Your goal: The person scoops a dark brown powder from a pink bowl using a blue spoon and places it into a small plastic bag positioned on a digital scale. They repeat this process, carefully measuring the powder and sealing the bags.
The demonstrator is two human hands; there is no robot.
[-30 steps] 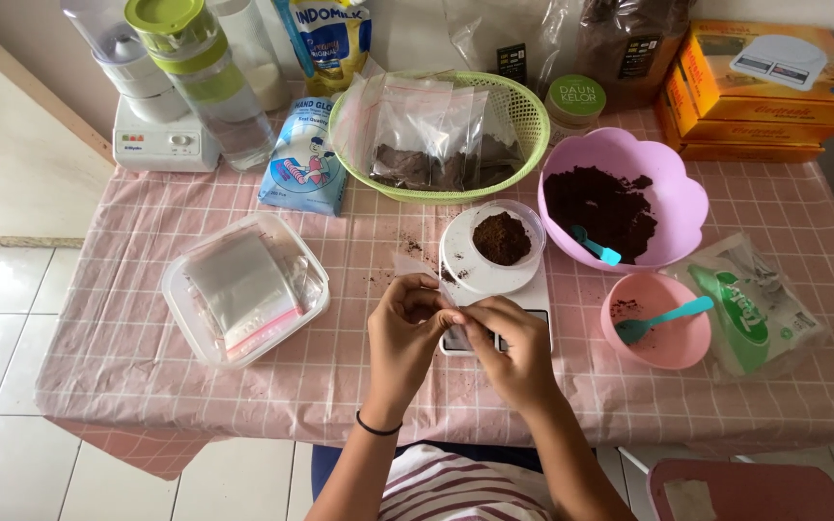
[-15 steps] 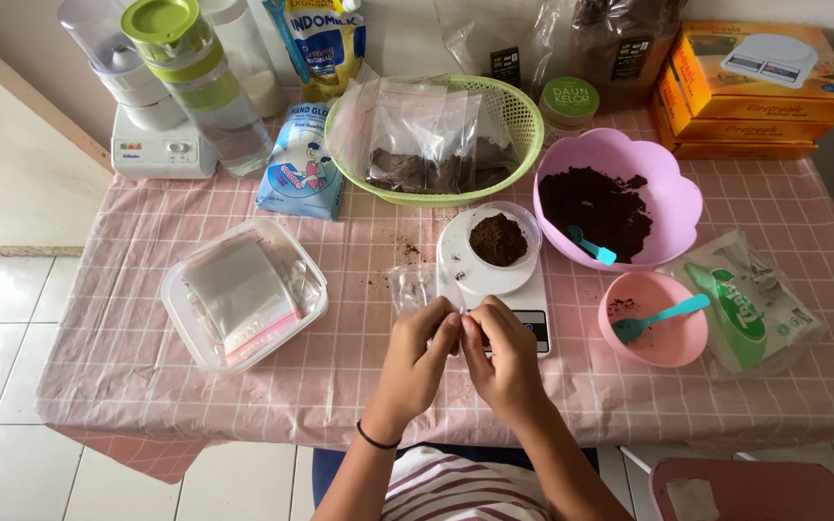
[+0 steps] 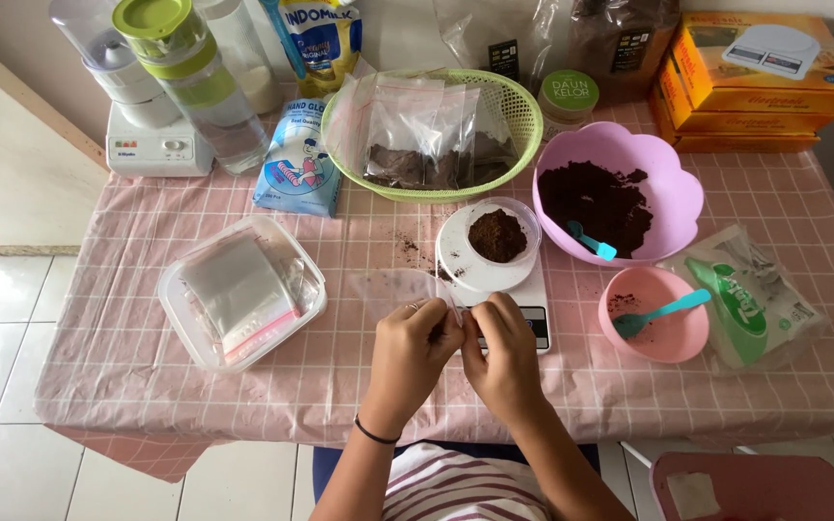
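Both hands pinching a small clear bag at the front of the scale.

Left hand (image 3: 417, 347) and right hand (image 3: 502, 349) closed together on the small clear bag (image 3: 393, 289), fingers gripping its edge, the bag stretching out left of the scale (image 3: 523, 314) over the pink checked desk (image 3: 147, 386). On the scale, a white dish (image 3: 487, 246) holding brown powder (image 3: 497, 234). Right of the scale, a small pink bowl (image 3: 655, 314) with a teal spoon (image 3: 663, 311); behind it, a big purple bowl (image 3: 620, 193) of dark powder. Left of the scale, a clear tub (image 3: 241, 292) of empty bags. Behind the scale, a green basket (image 3: 433, 121) with filled bags.
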